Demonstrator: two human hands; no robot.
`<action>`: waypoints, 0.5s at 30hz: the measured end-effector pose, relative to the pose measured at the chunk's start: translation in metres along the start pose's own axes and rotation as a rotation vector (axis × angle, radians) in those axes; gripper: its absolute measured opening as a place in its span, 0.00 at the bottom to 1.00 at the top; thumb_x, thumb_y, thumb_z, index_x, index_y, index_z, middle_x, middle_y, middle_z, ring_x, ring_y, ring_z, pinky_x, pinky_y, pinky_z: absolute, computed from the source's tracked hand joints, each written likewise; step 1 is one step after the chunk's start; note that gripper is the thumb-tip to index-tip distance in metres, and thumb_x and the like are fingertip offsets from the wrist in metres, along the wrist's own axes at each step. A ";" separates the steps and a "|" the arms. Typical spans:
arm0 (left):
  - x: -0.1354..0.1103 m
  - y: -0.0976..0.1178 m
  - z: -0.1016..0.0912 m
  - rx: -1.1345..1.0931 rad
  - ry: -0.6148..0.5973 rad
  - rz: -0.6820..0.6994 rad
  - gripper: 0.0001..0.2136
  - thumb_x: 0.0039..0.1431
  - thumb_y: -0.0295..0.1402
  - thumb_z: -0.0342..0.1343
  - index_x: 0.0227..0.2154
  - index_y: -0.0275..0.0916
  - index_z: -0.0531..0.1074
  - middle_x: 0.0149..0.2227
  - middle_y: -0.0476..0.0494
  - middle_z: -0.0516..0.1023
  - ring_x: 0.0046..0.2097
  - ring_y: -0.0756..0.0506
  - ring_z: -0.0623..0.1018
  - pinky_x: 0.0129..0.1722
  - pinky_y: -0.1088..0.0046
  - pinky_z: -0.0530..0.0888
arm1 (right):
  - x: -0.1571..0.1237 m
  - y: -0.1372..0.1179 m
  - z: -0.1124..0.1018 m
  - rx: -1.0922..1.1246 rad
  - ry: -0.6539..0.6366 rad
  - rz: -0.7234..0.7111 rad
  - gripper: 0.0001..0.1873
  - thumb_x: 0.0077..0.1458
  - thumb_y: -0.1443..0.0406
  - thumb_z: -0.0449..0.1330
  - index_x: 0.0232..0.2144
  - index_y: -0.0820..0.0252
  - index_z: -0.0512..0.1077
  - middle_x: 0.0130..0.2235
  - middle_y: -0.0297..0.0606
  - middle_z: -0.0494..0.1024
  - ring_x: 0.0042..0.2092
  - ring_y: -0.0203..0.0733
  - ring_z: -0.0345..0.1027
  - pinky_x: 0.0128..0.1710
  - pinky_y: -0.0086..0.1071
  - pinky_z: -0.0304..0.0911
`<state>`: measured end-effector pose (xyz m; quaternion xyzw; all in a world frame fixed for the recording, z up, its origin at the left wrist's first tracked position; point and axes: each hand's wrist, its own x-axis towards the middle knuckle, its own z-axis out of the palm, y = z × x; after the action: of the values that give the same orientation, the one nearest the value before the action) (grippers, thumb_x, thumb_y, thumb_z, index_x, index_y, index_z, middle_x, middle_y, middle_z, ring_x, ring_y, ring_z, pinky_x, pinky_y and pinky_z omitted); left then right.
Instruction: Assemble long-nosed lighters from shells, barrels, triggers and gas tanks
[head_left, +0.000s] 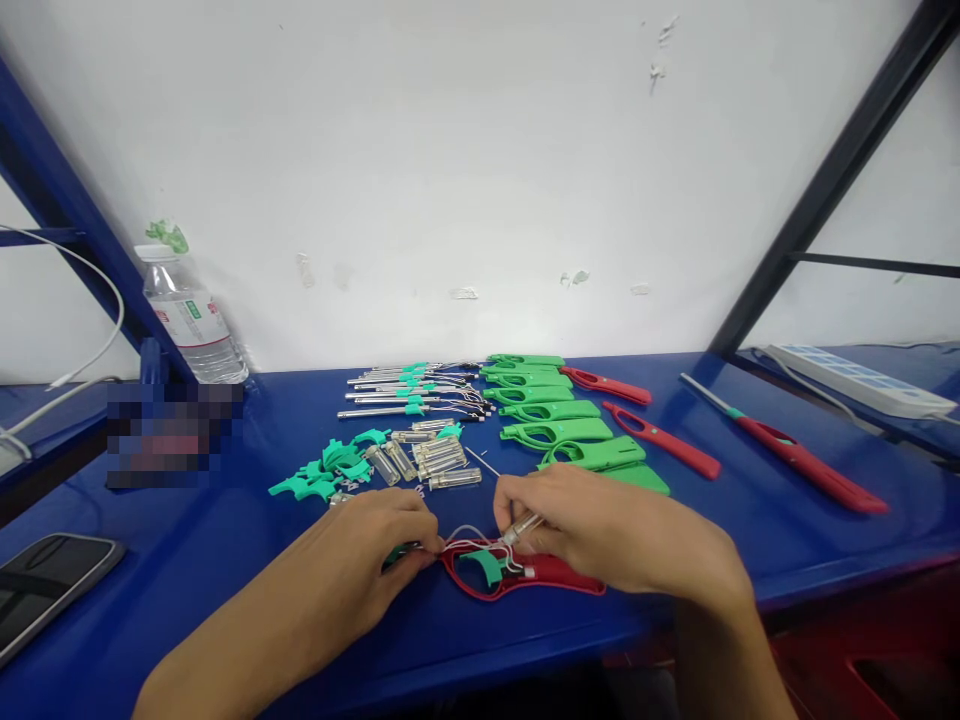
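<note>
A red lighter handle shell lies at the table's front edge with its inside facing up. In it sit a teal trigger and white wires. My left hand is closed, finger and thumb pinching the shell's narrow front end; a bit of teal shows beneath the fingers. Over the shell's middle, my right hand grips a small clear fuel tank, tilted above the wires. Its fingers partly hide the tank and the shell's rear.
Behind lie clear tanks, teal triggers, metal lighter tubes and green shells. Red shells and a red lighter are at right, near a power strip. A bottle and phone stand left.
</note>
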<state>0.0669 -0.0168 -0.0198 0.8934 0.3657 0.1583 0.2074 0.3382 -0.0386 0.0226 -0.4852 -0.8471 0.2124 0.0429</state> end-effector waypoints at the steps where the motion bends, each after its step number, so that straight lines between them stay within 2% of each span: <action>1: 0.000 -0.001 0.000 -0.015 0.009 0.013 0.10 0.69 0.24 0.56 0.34 0.43 0.80 0.37 0.51 0.82 0.38 0.47 0.80 0.38 0.74 0.68 | 0.001 0.001 0.001 -0.001 0.001 0.000 0.12 0.65 0.74 0.59 0.43 0.51 0.75 0.36 0.31 0.77 0.43 0.41 0.70 0.36 0.30 0.57; 10: 0.006 -0.013 0.005 -0.037 0.007 0.056 0.12 0.68 0.22 0.61 0.36 0.45 0.85 0.38 0.52 0.83 0.36 0.50 0.81 0.36 0.75 0.68 | 0.002 0.010 0.010 0.054 0.022 0.002 0.14 0.63 0.74 0.59 0.45 0.51 0.76 0.38 0.33 0.73 0.42 0.41 0.66 0.36 0.30 0.54; 15: 0.005 -0.012 0.005 0.023 0.021 0.071 0.12 0.67 0.22 0.62 0.37 0.47 0.85 0.40 0.51 0.82 0.42 0.47 0.80 0.39 0.74 0.68 | 0.004 0.011 0.008 0.035 0.001 -0.001 0.15 0.63 0.74 0.57 0.46 0.51 0.76 0.37 0.33 0.73 0.42 0.41 0.66 0.35 0.30 0.52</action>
<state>0.0653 -0.0063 -0.0290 0.9065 0.3377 0.1708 0.1873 0.3427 -0.0327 0.0098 -0.4839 -0.8435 0.2271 0.0521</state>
